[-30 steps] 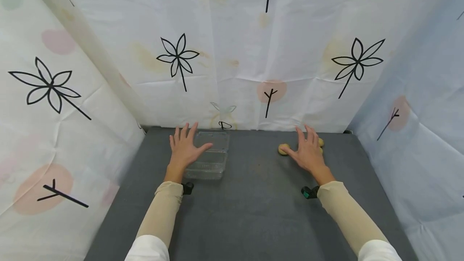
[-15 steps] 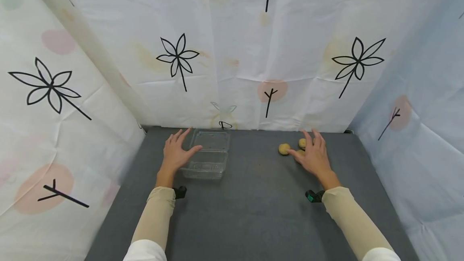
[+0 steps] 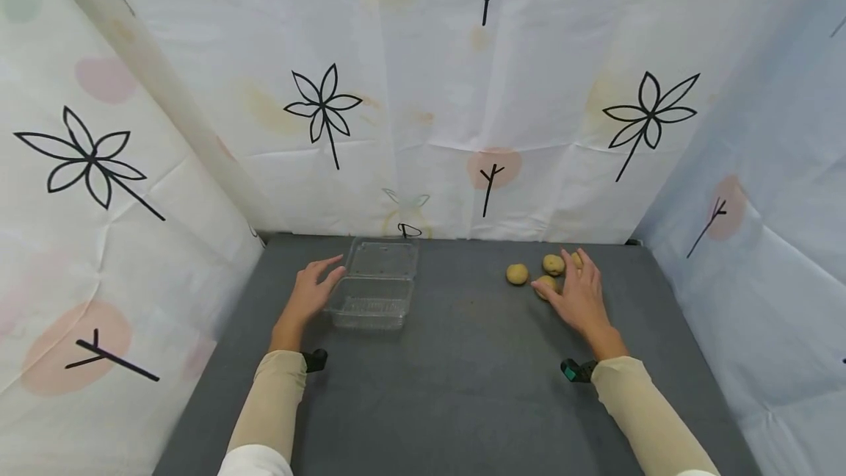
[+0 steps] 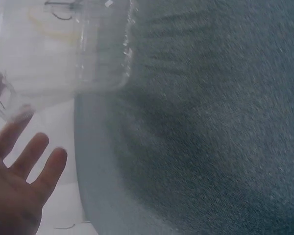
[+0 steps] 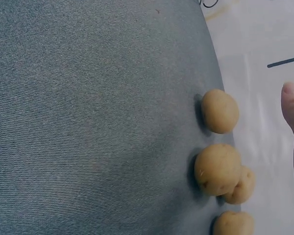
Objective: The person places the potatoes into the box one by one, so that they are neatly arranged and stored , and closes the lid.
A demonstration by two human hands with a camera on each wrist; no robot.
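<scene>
A clear plastic clamshell box (image 3: 372, 318) lies on the table at the back left, its lid (image 3: 383, 259) folded back toward the curtain. My left hand (image 3: 308, 294) is at the box's left side, fingers spread and relaxed. In the left wrist view, fingertips show right by the edge of the clear plastic (image 4: 105, 63); contact is hard to tell. Several potatoes (image 5: 218, 169) sit close together at the back right. Over them hovers my right hand (image 3: 581, 302), loosely bent and holding nothing, partly covering the rearmost one. One potato (image 3: 517, 275) lies slightly left of the others.
A dark grey cloth covers the table (image 3: 456, 388). Patterned white curtains (image 3: 423, 94) rise at the back and both sides, close to the box and the potatoes. Each wrist wears a dark strap camera (image 3: 577, 371).
My left hand has drawn back toward the left and down, uncovering more of the box. My right hand has shifted right and nearer to me, so more potatoes show. Box and potatoes stay put.
</scene>
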